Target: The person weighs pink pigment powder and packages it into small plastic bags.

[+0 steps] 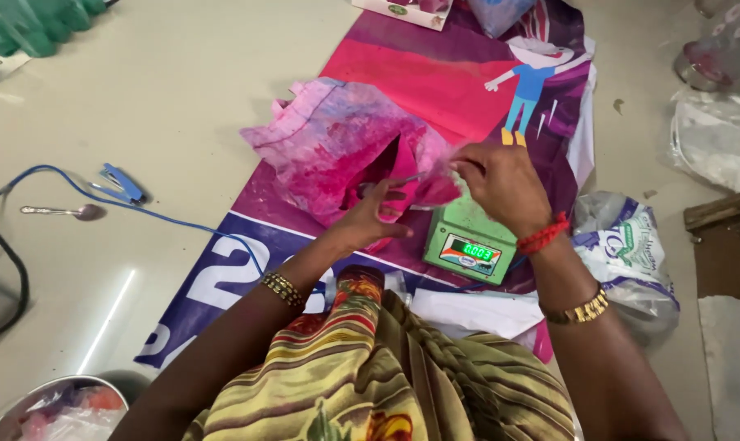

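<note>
Seemingly scooping, the left hand (378,216) grips a spoon (386,184) inside the pink-stained bag (337,147); the right hand (497,184) pinches its rim above the green scale (468,241). Holding the rim taut should limit spills.

Pink-stained plastic bag (337,147), mottled magenta over pale lilac. Under it, a banner sheet (435,73) in red and purple, with a blue and yellow figure and white numerals on navy. The weighing scale (466,242) is mint green, its display glowing green. Red thread and a gold bracelet on the right hand (501,184); the garment (370,367) is olive-yellow with red stripes. Blue cable (100,196), blue stapler (121,184), silver spoon (64,211).
</note>
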